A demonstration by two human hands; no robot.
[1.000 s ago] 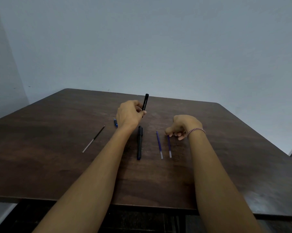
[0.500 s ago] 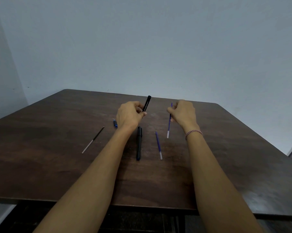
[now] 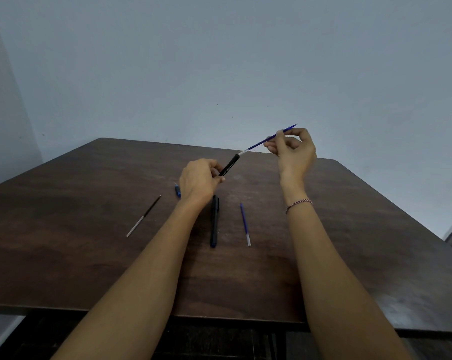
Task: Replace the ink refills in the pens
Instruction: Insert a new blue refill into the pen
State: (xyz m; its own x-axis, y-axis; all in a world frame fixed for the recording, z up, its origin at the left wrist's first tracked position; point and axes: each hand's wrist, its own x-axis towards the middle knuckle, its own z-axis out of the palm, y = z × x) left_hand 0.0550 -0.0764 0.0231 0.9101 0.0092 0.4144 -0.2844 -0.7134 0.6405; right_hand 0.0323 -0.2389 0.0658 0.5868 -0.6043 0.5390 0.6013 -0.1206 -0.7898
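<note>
With my left grip (image 3: 197, 180) clamping the black pen barrel (image 3: 228, 166), I am feeding the blue refill (image 3: 261, 144), pinched in my right grip (image 3: 293, 152), straight from two o'clock.

Soft, even, rather dim light falls on the wall (image 3: 219, 61) and dark table (image 3: 63, 229), with faint shadows (all soft-edged). Wide-angle bending bows the table's edges; fine detail looks slightly soft.

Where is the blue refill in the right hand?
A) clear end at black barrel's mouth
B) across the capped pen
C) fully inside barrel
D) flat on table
A: right hand pinches the blue refill, its clear end meeting the mouth of the black barrel in the left hand.
</note>
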